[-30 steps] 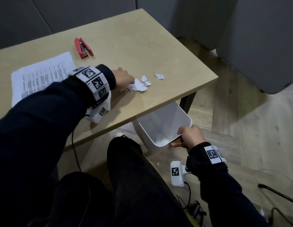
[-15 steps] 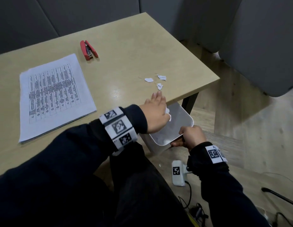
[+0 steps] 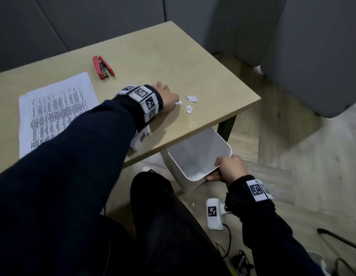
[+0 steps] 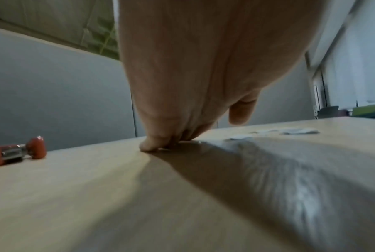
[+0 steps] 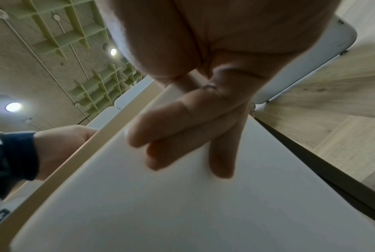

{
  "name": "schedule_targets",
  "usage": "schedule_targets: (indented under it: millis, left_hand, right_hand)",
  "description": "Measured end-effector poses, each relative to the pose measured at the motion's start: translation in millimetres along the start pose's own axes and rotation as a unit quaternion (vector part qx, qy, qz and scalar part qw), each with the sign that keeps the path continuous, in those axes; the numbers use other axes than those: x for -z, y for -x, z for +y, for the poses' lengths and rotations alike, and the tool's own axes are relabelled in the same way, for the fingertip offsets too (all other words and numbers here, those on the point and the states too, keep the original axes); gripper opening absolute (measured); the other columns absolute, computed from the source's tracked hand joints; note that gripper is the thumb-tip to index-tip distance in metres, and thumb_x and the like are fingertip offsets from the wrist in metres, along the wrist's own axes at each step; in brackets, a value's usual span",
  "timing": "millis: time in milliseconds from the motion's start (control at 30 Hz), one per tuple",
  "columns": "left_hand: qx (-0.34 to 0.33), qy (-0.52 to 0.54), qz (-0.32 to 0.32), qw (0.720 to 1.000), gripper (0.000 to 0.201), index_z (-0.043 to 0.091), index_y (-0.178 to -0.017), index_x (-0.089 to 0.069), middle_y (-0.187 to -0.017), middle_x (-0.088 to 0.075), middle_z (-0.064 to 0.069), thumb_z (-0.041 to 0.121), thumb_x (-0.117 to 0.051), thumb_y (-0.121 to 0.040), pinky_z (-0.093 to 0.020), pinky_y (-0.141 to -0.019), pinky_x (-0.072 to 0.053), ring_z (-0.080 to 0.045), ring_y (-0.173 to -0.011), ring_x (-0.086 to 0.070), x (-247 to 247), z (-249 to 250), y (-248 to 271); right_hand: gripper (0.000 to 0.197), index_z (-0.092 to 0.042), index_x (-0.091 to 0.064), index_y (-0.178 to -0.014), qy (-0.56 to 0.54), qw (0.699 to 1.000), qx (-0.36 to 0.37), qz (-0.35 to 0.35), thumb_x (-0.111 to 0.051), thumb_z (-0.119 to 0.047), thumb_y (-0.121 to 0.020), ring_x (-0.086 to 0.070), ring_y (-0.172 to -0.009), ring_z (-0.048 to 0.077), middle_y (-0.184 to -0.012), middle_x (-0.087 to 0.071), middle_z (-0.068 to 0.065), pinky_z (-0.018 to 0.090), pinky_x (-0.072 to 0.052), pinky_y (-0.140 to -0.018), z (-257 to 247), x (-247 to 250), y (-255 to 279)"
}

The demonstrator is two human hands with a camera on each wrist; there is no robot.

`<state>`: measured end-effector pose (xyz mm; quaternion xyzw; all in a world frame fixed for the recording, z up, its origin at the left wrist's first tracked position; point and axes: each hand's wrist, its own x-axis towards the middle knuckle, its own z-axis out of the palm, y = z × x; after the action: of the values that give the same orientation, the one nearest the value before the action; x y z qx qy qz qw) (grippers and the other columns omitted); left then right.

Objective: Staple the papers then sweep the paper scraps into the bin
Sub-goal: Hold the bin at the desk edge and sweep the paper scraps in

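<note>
1. Head view: at frame centre the left hand [image 3: 166, 96], fingers extended against the pale wooden table [image 3: 203, 62], sits just left of three torn white paper scraps [image 3: 190, 104], touching the nearest. The open white plastic bin [image 3: 195, 154] waits below the table's near edge, lower right of the scraps, its rim gripped by the right hand [image 3: 229, 169].

2. Left wrist view: fingertips [image 4: 152, 145] press the tabletop; scraps lie at right, the red stapler [image 4: 16, 152] at far left.

3. Right wrist view: fingers [image 5: 182, 126] curl over the bin's wall, holding it beneath the table edge.
</note>
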<state>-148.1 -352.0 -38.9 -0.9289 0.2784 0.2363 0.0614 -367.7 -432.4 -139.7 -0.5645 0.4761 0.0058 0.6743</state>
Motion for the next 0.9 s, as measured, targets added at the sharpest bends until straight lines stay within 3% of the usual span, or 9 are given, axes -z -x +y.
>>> schedule_targets:
  millis: [133, 233, 300, 400, 500, 600, 700, 800, 900]
  left_hand:
    - [-0.061, 0.048, -0.007, 0.997, 0.058, -0.001, -0.154, -0.003, -0.161, 0.012, -0.020, 0.019, -0.024, -0.104, -0.048, -0.122, -0.006, -0.036, -0.150, 0.006, -8, 31, 15]
    - [-0.140, 0.023, -0.030, 0.989, 0.056, 0.003, -0.154, 0.000, -0.162, 0.010, -0.015, 0.021, -0.019, -0.105, -0.045, -0.123, -0.008, -0.028, -0.152, 0.004, -17, 34, 29]
    - [-0.194, 0.010, -0.052, 0.980, 0.054, 0.005, -0.154, -0.004, -0.163, 0.009, -0.012, 0.021, -0.021, -0.106, -0.044, -0.123, -0.006, -0.025, -0.152, 0.005, -24, 31, 43]
    - [-0.235, 0.054, -0.075, 0.968, 0.055, 0.011, -0.155, -0.007, -0.164, 0.008, -0.003, 0.027, -0.023, -0.105, -0.033, -0.124, 0.002, -0.015, -0.152, 0.008, -35, 27, 64]
    - [-0.261, 0.083, -0.078, 0.959, 0.056, 0.013, -0.155, -0.009, -0.164, 0.005, 0.002, 0.030, -0.025, -0.105, -0.025, -0.122, 0.003, -0.008, -0.151, 0.006, -47, 26, 79]
    - [-0.276, 0.108, -0.079, 0.952, 0.053, 0.018, -0.154, -0.020, -0.163, -0.008, 0.006, 0.031, -0.031, -0.104, -0.023, -0.122, -0.004, -0.004, -0.150, -0.006, -46, 27, 86]
    - [-0.290, 0.138, -0.022, 0.947, 0.052, 0.022, -0.151, -0.031, -0.161, -0.022, 0.005, 0.028, -0.038, -0.100, -0.025, -0.122, -0.012, -0.008, -0.148, -0.021, -28, 41, 85]
    - [-0.263, 0.132, 0.025, 0.955, 0.057, 0.019, -0.155, -0.018, -0.163, -0.012, 0.003, 0.020, -0.033, -0.100, -0.026, -0.121, -0.008, -0.010, -0.151, -0.011, -11, 58, 67]
    - [-0.220, 0.079, -0.004, 0.972, 0.059, 0.017, -0.156, -0.013, -0.164, -0.002, 0.002, 0.021, -0.030, -0.100, -0.031, -0.123, -0.007, -0.013, -0.152, -0.004, -10, 66, 47]
  right_hand:
    - [0.020, 0.009, -0.048, -0.099, -0.004, 1.000, -0.001, -0.003, -0.039, 0.008, -0.082, -0.062, -0.036, 0.035, -0.040, -0.061, 0.017, 0.035, -0.057, -0.044, -1, 0, 1]
    - [0.020, 0.009, -0.048, -0.100, -0.008, 1.000, 0.005, 0.000, -0.038, 0.008, -0.083, -0.062, -0.035, 0.033, -0.048, -0.061, 0.022, 0.032, -0.057, -0.043, -1, 1, 2]
    - [0.021, 0.009, -0.046, -0.103, -0.007, 1.000, 0.002, 0.001, -0.038, 0.007, -0.083, -0.061, -0.034, 0.033, -0.044, -0.061, 0.021, 0.032, -0.056, -0.045, -1, 2, 1]
    - [0.025, 0.009, -0.046, -0.107, -0.005, 1.000, -0.006, -0.001, -0.038, 0.006, -0.083, -0.063, -0.037, 0.034, -0.039, -0.061, 0.018, 0.039, -0.058, -0.055, 0, 2, 0]
    - [0.026, 0.008, -0.047, -0.106, 0.001, 1.000, -0.002, 0.001, -0.039, 0.004, -0.081, -0.064, -0.041, 0.036, -0.041, -0.063, 0.018, 0.053, -0.058, -0.074, 0, 1, 1]
    - [0.019, 0.006, -0.048, -0.096, 0.014, 1.000, -0.004, 0.005, -0.039, 0.002, -0.080, -0.066, -0.047, 0.038, -0.044, -0.064, 0.021, 0.063, -0.052, -0.083, -1, 1, 2]
    - [0.008, 0.002, -0.045, -0.085, 0.013, 1.000, -0.005, 0.014, -0.038, 0.003, -0.082, -0.064, -0.039, 0.034, -0.041, -0.062, 0.020, 0.064, -0.051, -0.084, -2, 3, 5]
    - [0.011, 0.003, -0.046, -0.091, 0.006, 1.000, -0.006, 0.020, -0.038, 0.004, -0.083, -0.062, -0.036, 0.032, -0.039, -0.061, 0.020, 0.061, -0.051, -0.086, -1, 5, 2]
    - [0.008, 0.002, -0.046, -0.084, 0.009, 1.000, -0.005, 0.019, -0.038, 0.004, -0.082, -0.063, -0.038, 0.033, -0.041, -0.062, 0.020, 0.061, -0.049, -0.089, -1, 6, 2]
